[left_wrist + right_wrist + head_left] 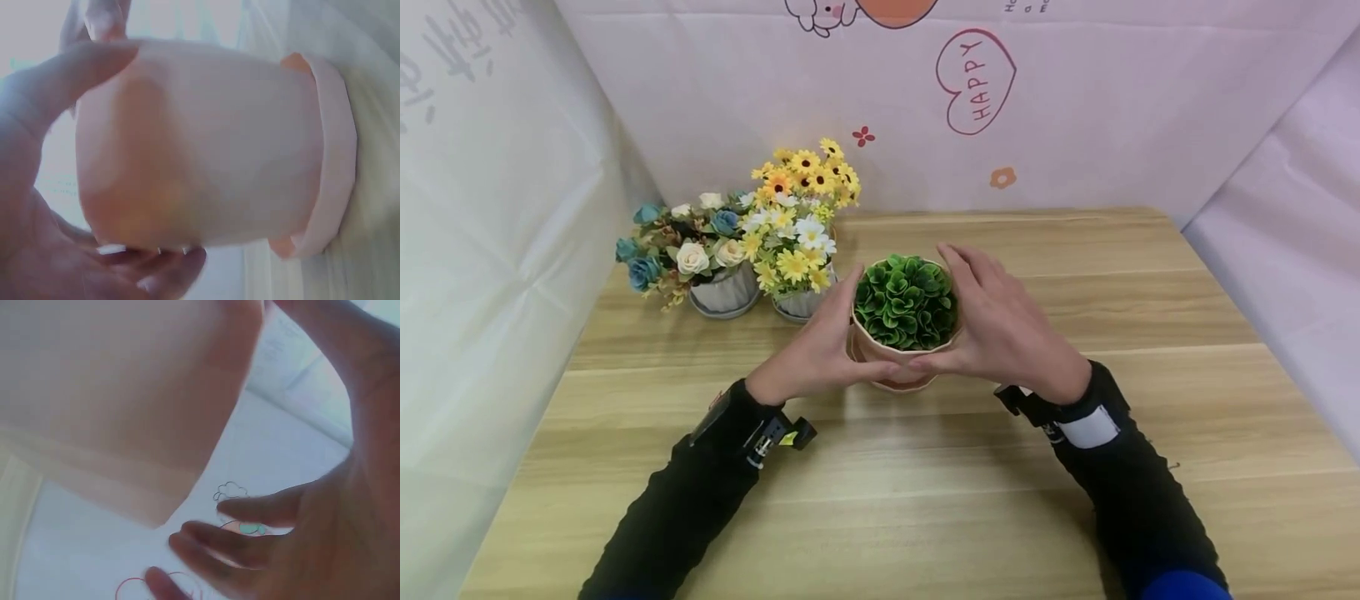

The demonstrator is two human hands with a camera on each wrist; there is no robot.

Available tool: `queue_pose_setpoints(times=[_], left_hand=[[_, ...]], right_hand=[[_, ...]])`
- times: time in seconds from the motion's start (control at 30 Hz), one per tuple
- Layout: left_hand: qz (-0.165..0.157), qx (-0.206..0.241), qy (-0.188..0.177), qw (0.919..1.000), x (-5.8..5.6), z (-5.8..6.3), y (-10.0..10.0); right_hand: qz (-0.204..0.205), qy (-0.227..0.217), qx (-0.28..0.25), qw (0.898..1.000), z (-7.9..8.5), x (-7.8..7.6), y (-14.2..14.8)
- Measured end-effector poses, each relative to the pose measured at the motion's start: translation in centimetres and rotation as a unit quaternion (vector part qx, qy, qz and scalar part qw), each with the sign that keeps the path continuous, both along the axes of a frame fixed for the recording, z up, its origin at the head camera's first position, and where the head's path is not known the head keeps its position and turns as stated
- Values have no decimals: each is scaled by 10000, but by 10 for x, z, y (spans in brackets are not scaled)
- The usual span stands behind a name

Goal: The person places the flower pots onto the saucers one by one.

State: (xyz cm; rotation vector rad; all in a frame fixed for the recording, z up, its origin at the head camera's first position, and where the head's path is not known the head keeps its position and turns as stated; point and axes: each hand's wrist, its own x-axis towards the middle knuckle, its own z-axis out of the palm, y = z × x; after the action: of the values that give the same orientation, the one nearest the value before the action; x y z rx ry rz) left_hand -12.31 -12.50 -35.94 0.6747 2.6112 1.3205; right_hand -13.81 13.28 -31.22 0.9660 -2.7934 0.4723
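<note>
A pink flowerpot (206, 147) holding a round green artificial plant (906, 302) stands upright in a matching saucer (334, 156) at the middle of the table. My left hand (820, 342) grips the pot's left side near the rim, thumb across the front and fingers behind. On the other side is my right hand (1003, 329), its thumb tip at the front rim close to the left thumb. In the right wrist view its fingers (250, 550) are spread and nearly straight, with a gap between them and the pot wall.
Left of the hands, a grey pot (726, 292) with blue and cream roses stands beside a pot of white and yellow daisies (793, 250). Yellow sunflower-like blooms (812, 175) rise just behind. A printed white cloth (1075, 108) hangs along the wooden table's (880, 517) back edge.
</note>
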Motion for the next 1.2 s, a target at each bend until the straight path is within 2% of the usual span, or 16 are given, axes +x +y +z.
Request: queue_pose_setpoints(times=[0.17, 0.27, 0.33, 0.43, 0.57, 0.8, 1.2], left_hand=[[317, 52, -131, 9994, 8, 2, 10], [464, 201, -301, 9983, 11, 1, 17], [559, 221, -441, 9972, 13, 0, 21], [711, -27, -620, 9955, 15, -3, 26], [866, -174, -546, 9946, 18, -6, 30], [900, -153, -191, 9956, 19, -7, 32], [862, -111, -75, 9962, 14, -5, 32]], right_hand=[[223, -796, -357, 9959, -9, -6, 0], [305, -1030, -445, 9932, -17, -8, -2], [168, -941, -253, 9951, -22, -6, -4], [-116, -624, 219, 9977, -29, 0, -8], [-309, -394, 480, 9976, -32, 5, -12], [-332, -625, 340, 9969, -32, 6, -11], [-257, -581, 163, 9978, -32, 2, -9]])
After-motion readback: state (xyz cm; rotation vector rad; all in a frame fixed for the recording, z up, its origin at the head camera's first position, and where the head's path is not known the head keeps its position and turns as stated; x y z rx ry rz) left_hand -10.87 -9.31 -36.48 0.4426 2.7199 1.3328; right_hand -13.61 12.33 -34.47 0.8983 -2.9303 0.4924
